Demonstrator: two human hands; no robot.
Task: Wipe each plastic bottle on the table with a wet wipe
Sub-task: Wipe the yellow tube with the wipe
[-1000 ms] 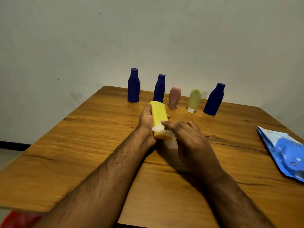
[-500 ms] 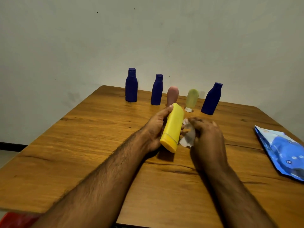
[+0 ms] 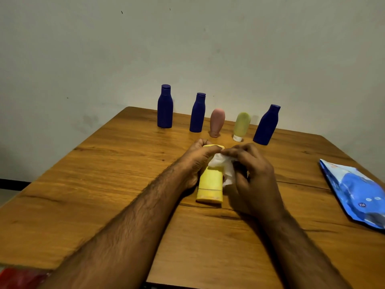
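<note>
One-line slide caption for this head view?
Left hand holds a yellow bottle while right hand rubs it with a wet wipe.

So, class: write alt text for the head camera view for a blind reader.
A left hand holds a yellow bottle while the right hand rubs it with a white wet wipe; five bottles stand behind on the wooden table.

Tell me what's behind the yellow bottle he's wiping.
Behind the yellow bottle, five bottles stand in a row near the table's far edge: three dark blue bottles, a pink tube and a pale green tube. The hands hide the tabletop right behind it.
</note>
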